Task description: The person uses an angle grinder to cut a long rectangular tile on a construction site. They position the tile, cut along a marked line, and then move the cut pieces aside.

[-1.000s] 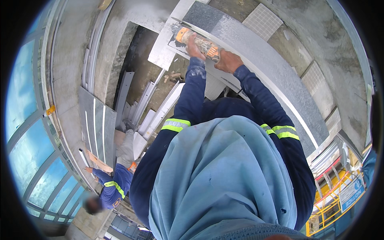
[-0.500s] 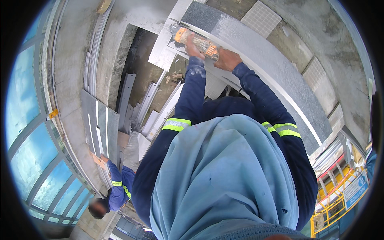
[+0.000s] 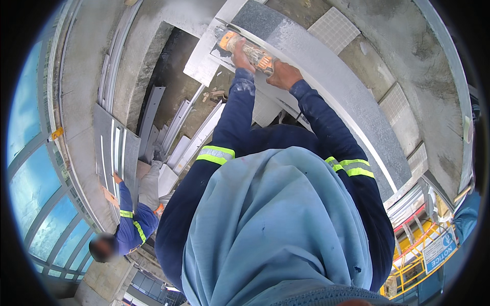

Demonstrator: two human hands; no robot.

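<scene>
Both my hands are wrapped around a dusty orange-and-grey angle grinder (image 3: 253, 53). My left hand (image 3: 242, 57) grips it near the head, and my right hand (image 3: 285, 75) closes on its rear end. The thin disc (image 3: 230, 25) lies along the near edge of a long grey stone-like slab (image 3: 326, 66), at the slab's far left end. Pale dust coats part of the slab's surface. Under the tool is a white board (image 3: 202, 69). Whether the disc touches the slab, I cannot tell.
A co-worker (image 3: 135, 224) in blue with reflective bands leans over a grey panel with white strips (image 3: 116, 153) at the left. Metal channels (image 3: 176, 122) and offcuts lie on the floor between us. Yellow railing (image 3: 408, 262) stands at lower right; tiled pieces (image 3: 334, 29) lie beyond the slab.
The view has shifted slightly, so most things sit a little further left. The co-worker's arm now reaches further up over the panel. Both my hands keep their hold on the angle grinder.
</scene>
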